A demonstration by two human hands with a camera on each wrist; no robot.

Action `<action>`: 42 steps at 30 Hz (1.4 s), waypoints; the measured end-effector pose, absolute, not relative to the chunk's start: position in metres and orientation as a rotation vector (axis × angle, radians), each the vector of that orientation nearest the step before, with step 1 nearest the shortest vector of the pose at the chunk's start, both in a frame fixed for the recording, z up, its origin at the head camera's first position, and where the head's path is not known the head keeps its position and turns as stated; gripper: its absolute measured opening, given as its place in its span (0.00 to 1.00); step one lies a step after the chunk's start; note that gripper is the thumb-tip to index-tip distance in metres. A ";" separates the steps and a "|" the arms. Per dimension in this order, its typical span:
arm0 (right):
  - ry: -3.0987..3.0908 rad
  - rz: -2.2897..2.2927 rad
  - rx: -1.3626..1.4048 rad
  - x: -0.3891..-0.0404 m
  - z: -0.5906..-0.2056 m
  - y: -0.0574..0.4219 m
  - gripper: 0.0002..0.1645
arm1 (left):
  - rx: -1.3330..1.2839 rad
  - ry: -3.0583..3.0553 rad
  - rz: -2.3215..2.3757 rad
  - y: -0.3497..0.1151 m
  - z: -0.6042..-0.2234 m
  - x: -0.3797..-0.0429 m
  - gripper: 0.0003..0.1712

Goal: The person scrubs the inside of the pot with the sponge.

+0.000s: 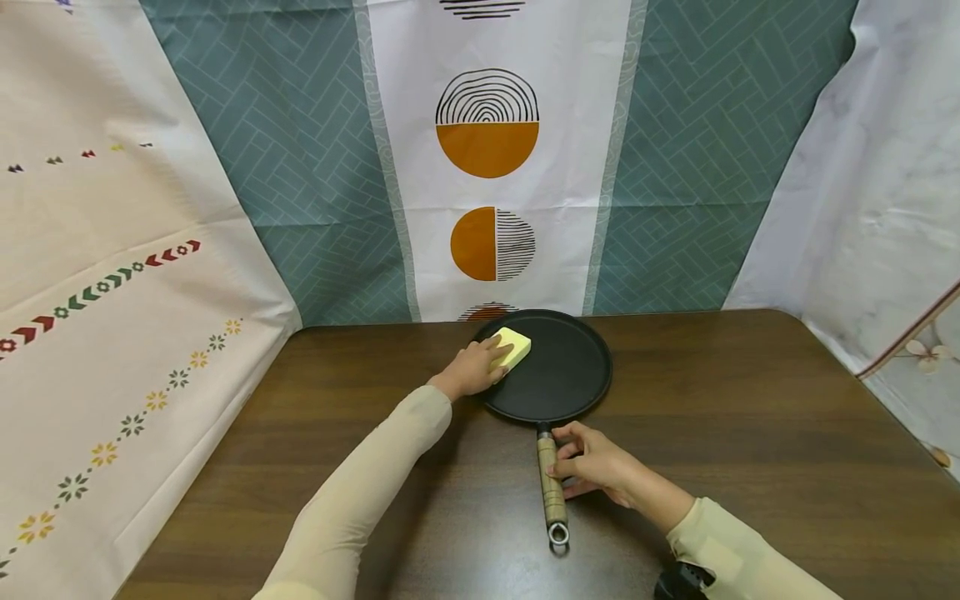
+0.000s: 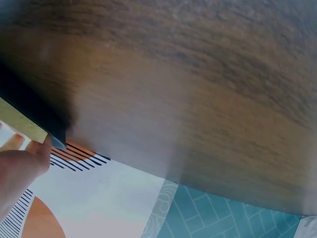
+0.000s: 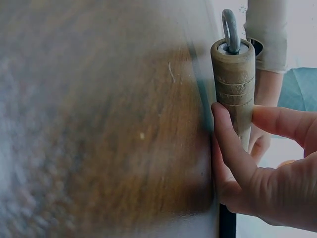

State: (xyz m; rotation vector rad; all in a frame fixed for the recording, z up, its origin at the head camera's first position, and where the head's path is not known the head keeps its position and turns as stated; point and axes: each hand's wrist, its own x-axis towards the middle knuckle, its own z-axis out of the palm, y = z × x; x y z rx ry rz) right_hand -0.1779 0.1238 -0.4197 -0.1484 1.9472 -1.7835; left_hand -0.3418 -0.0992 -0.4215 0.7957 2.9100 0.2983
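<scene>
A round black flat pan [image 1: 566,367] lies near the far edge of the table, its light wooden handle [image 1: 552,487] pointing back toward me. My left hand [image 1: 474,368] grips a pale yellow sponge [image 1: 514,347] against the left part of the pan's surface. In the left wrist view the sponge [image 2: 25,121] sits flat along the dark pan, with fingertips at its edge. My right hand [image 1: 596,465] pinches the handle from the right side. The right wrist view shows thumb and fingers on either side of the handle [image 3: 234,82], below the metal hanging ring [image 3: 229,29].
The brown wooden table [image 1: 720,400] spreads out on both sides of the pan. Behind it hangs a teal and white patterned cloth [image 1: 300,167], with a white embroidered cloth [image 1: 97,333] at the left and a pale cloth [image 1: 862,208] at the right.
</scene>
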 end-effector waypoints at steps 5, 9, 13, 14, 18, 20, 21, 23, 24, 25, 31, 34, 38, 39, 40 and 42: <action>1.946 -1.778 -0.151 -0.178 -0.420 0.124 0.37 | 0.786 2.926 0.302 -0.098 -0.422 -0.337 0.31; 1.953 -1.771 -0.152 -0.178 -0.420 0.124 0.37 | 0.784 2.942 0.278 -0.097 -0.423 -0.334 0.30; 1.955 -1.771 -0.155 -0.178 -0.419 0.124 0.37 | 0.788 2.966 0.279 -0.095 -0.424 -0.331 0.30; 1.955 -1.771 -0.154 -0.178 -0.419 0.124 0.37 | 0.789 2.970 0.287 -0.094 -0.424 -0.330 0.30; 1.955 -1.770 -0.157 -0.178 -0.419 0.124 0.36 | 0.786 2.985 0.290 -0.092 -0.425 -0.326 0.29; 1.953 -1.770 -0.159 -0.177 -0.418 0.124 0.36 | 0.782 2.994 0.285 -0.091 -0.427 -0.325 0.29; 1.953 -1.770 -0.162 -0.178 -0.419 0.124 0.36 | 0.782 3.001 0.282 -0.090 -0.427 -0.324 0.29; 1.952 -1.771 -0.166 -0.178 -0.418 0.124 0.36 | 0.774 3.010 0.273 -0.089 -0.427 -0.322 0.29; 1.951 -1.771 -0.169 -0.178 -0.418 0.124 0.36 | 0.772 3.014 0.272 -0.088 -0.428 -0.321 0.29; 1.950 -1.771 -0.171 -0.178 -0.418 0.124 0.37 | 0.770 3.017 0.273 -0.087 -0.427 -0.319 0.29; 1.949 -1.769 -0.168 -0.178 -0.418 0.124 0.36 | 0.761 3.018 0.257 -0.083 -0.426 -0.313 0.30; 1.951 -1.768 -0.163 -0.178 -0.418 0.124 0.36 | 0.767 3.026 0.250 -0.082 -0.426 -0.312 0.29; 1.955 -1.760 -0.163 -0.179 -0.419 0.124 0.37 | 0.786 3.039 0.241 -0.080 -0.427 -0.311 0.29; 1.956 -1.757 -0.162 -0.179 -0.419 0.124 0.37 | 0.793 3.039 0.241 -0.080 -0.427 -0.310 0.29; 1.957 -1.755 -0.163 -0.179 -0.419 0.124 0.37 | 0.801 3.041 0.246 -0.080 -0.428 -0.309 0.29; 1.958 -1.753 -0.162 -0.179 -0.419 0.124 0.37 | 0.819 3.043 0.262 -0.079 -0.428 -0.308 0.28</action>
